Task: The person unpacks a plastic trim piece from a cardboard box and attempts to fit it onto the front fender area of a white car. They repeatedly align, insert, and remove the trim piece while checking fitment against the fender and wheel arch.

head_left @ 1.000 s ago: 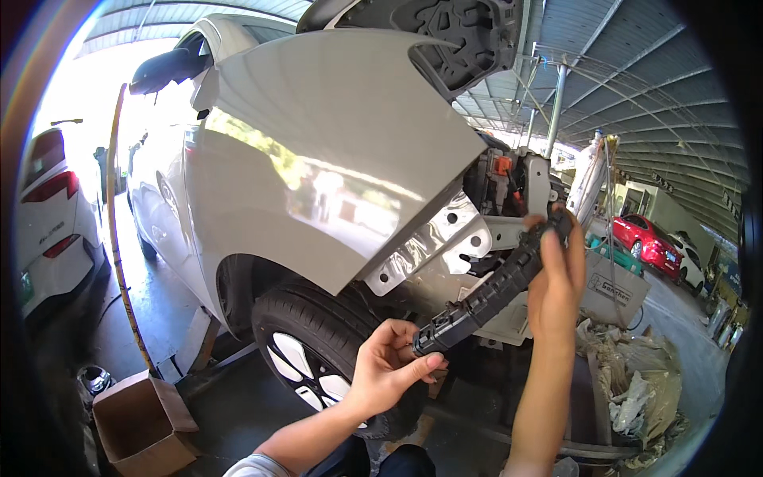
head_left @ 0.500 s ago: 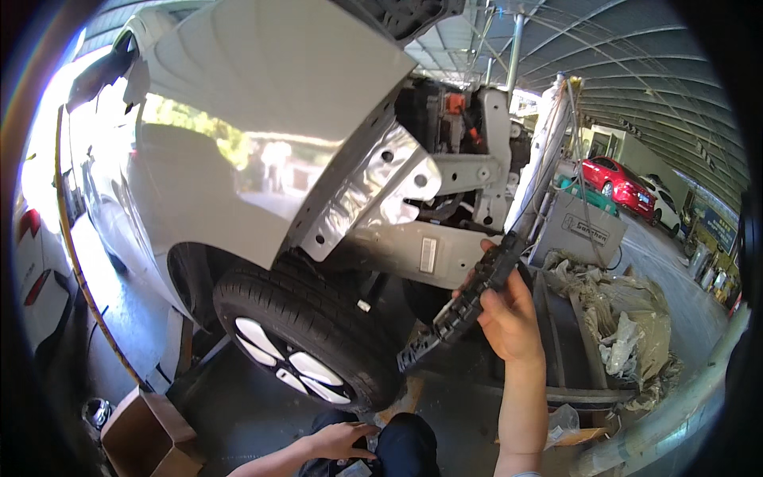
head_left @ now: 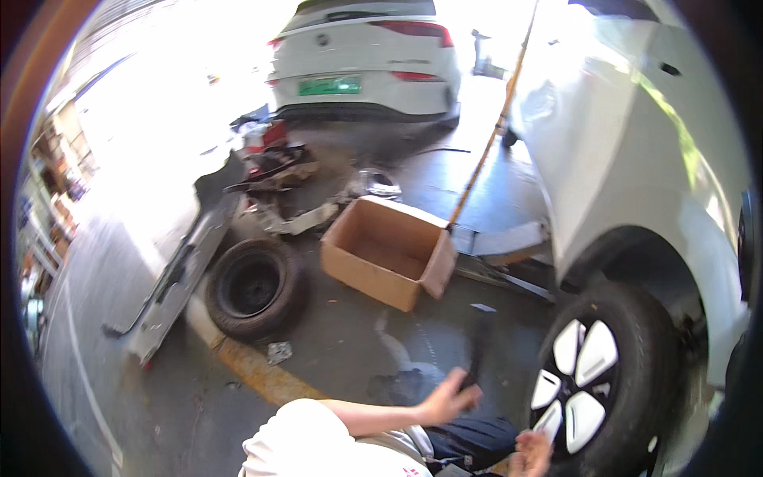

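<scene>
Grey floor (head_left: 342,358) — open cardboard box (head_left: 366,274); loose wheel (head_left: 253,288); long panel (head_left: 208,230)

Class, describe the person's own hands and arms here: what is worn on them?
The left hand and the right hand are both gloveless. A loose white sleeve ends above the left forearm, which is uncovered. No sleeve shows on the right; blur hides finer details.

Motion blurs the dark strip (head_left: 480,342), perhaps held in the left hand (head_left: 447,399); the view's lower edge crops the right hand (head_left: 531,455).
</scene>
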`<state>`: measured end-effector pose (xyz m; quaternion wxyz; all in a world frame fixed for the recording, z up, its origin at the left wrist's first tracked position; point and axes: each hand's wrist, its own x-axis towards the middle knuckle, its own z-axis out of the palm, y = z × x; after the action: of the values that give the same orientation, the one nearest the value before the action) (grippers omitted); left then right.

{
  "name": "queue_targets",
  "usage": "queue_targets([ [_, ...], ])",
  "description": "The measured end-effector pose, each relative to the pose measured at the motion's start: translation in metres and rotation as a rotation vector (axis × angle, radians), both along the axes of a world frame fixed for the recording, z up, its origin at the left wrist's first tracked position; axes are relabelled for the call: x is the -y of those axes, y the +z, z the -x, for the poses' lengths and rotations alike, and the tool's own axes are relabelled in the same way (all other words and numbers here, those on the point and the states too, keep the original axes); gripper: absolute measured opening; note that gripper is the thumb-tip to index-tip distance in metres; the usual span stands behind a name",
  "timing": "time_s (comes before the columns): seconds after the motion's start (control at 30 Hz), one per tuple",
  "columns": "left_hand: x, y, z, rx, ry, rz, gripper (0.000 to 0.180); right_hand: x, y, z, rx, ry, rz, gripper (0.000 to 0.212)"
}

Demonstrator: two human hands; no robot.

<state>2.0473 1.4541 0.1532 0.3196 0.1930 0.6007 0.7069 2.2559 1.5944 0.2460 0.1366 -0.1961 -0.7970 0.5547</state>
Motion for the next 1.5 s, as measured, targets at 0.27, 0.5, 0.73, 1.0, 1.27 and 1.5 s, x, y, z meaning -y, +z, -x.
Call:
queue_targets([
  [0.27, 0.141, -0.164, 0.137, 0.186, 1.052, 0.279, 0.026, 0.025, -0.127, -0.03, 0.483, 0.333, -0.409, 0.087],
  [0.5, 0.132, -0.114, 0.163, 0.077, 0.854, 0.275, 0.024, 0.017, -0.125, -0.021, 0.61, 0.32, -0.186, 0.1],
  [0.73, 0.105, -0.104, 0.242, 0.221, 0.693, 0.146, 0.024, -0.026, -0.191, -0.01, 0.592, 0.439, 0.53, 0.098],
  [1.0, 0.105, -0.123, 0.314, 0.411, 0.901, -0.071, 0.018, -0.016, -0.226, -0.02, 0.41, 0.327, 0.829, 0.094],
  [1.27, 0.099, -0.153, 0.385, 0.137, 0.881, 0.228, 0.049, -0.008, -0.257, -0.066, 0.607, 0.341, 1.069, 0.098],
  [1.5, 0.089, -0.161, 0.434, -0.124, 0.734, 1.058, 0.055, 0.025, -0.205, -0.041, 0.519, 0.053, 1.23, 0.09],
])
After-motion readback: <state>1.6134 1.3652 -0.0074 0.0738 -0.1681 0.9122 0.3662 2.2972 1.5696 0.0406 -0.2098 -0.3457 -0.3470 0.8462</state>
